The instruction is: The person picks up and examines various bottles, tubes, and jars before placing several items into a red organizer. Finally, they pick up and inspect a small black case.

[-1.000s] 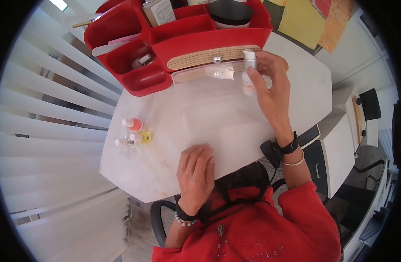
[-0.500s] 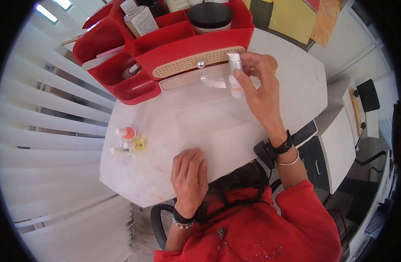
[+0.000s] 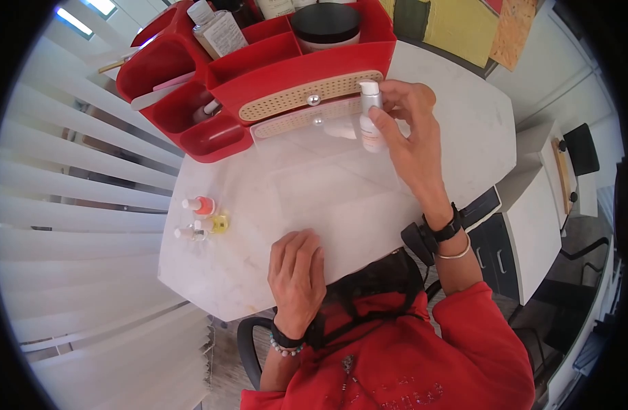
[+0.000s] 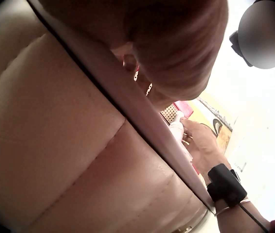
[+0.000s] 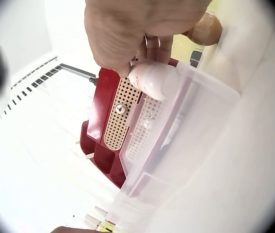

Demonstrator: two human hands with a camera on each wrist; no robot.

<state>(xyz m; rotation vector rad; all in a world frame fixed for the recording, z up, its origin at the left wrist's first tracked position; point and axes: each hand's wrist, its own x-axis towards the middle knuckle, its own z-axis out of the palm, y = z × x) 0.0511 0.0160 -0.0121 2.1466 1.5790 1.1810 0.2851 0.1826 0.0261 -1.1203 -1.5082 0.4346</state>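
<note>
In the head view my right hand [image 3: 416,140] grips a small white pump bottle [image 3: 371,126] with a silver collar, thumb on the near side. The bottle stands upright over the far right part of a translucent plastic box [image 3: 314,184] on the table. From the right wrist view, the bottle's base overlaps the box's rim [image 5: 188,73]. My left hand [image 3: 297,277] rests on the table's near edge, fingers loosely bent and holding nothing. Left of the box stand three nail polish bottles: coral [image 3: 205,205], yellow [image 3: 220,223] and clear [image 3: 196,234].
Behind the box stands a red organizer [image 3: 259,75] with woven drawer fronts, holding bottles and a black-lidded jar [image 3: 325,26]. A rounded brown object [image 5: 205,30] is just beyond my right hand. White blinds [image 3: 88,225] hang at the left, and a cabinet [image 3: 533,239] stands at the right.
The head view has shifted, so the table and organizer sit further left in it. My right hand keeps its grip on the pump bottle near the same place; my left hand still rests on the table.
</note>
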